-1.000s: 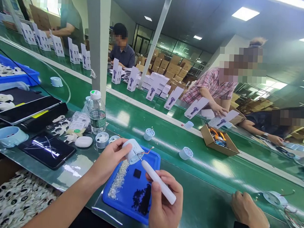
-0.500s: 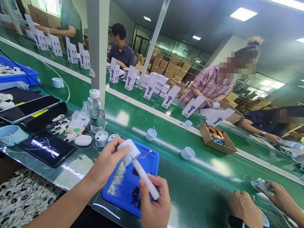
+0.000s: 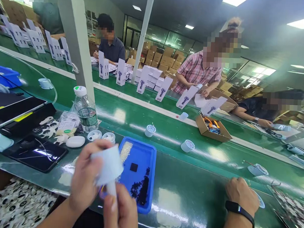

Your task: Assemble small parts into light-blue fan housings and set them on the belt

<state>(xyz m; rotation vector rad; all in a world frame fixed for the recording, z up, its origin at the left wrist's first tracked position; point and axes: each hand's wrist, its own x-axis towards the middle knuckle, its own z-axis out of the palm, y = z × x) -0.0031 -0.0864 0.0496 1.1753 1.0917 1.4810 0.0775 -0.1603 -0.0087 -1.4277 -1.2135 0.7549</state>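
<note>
My left hand (image 3: 85, 178) is closed around a pale blue round plastic housing (image 3: 111, 164), smeared by motion. My right hand (image 3: 125, 210) grips a smooth white rod (image 3: 111, 189) below it; the rod's upper end meets the underside of the housing. Whether the two are joined, I cannot tell. A bit of coloured wire shows beside the rod. Just to the right lies a blue tray (image 3: 152, 181) with small whitish pieces (image 3: 126, 151), small black pieces (image 3: 141, 190) and a black square (image 3: 134, 167).
A water bottle (image 3: 85, 111), white earbud case (image 3: 75, 142) and dark phone (image 3: 36, 152) stand left. Blue housings (image 3: 188, 146) sit on the green belt (image 3: 131, 123), white boxes (image 3: 163, 89) beyond. At right rests a co-worker's hand (image 3: 241, 195) with a black band.
Both my hands have moved left and lower, and the housing has turned with the rod now more upright. The view has shifted. One of the co-worker's hands at right has left its place.
</note>
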